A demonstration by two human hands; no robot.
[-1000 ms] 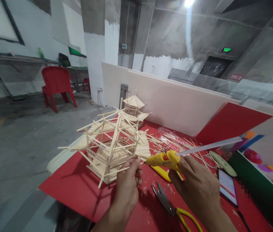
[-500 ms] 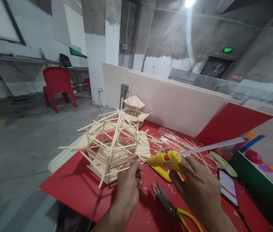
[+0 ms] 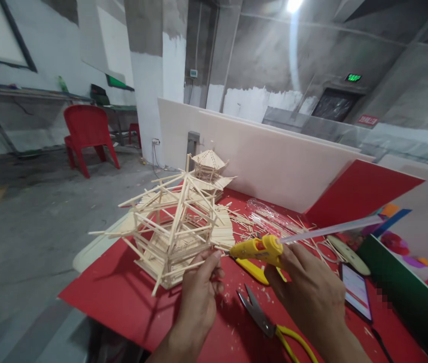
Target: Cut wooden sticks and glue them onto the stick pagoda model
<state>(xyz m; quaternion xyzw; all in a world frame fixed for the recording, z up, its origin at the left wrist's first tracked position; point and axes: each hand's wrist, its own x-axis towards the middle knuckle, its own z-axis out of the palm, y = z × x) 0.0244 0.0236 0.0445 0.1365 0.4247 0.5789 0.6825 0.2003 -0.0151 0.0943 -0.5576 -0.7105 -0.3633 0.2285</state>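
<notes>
My left hand (image 3: 200, 290) is closed in a pinch beside the front right corner of a pavilion frame (image 3: 174, 237) built of thin wooden sticks. A pale wooden stick (image 3: 193, 265) runs into its fingers, whose tips partly hide it. My right hand (image 3: 308, 282) wraps round the handle of a yellow glue gun (image 3: 257, 249), with a long clear glue stick (image 3: 331, 228) jutting from its back. The gun's nozzle points left, close to my left fingertips; I cannot tell whether it touches anything. Below the gun lie yellow-handled pliers (image 3: 254, 270) and scissors (image 3: 261, 317).
A finished stick pavilion (image 3: 209, 169) stands behind on the red tabletop (image 3: 115, 282). Loose sticks (image 3: 240, 222) and a plastic bag (image 3: 265, 214) lie beyond the gun. At right are a phone (image 3: 356, 292) and a green box (image 3: 399, 287). White boards (image 3: 252, 151) border the back.
The view has shifted slightly. The glue gun's nozzle sits a little farther from my left fingertips. Both hands keep their grips.
</notes>
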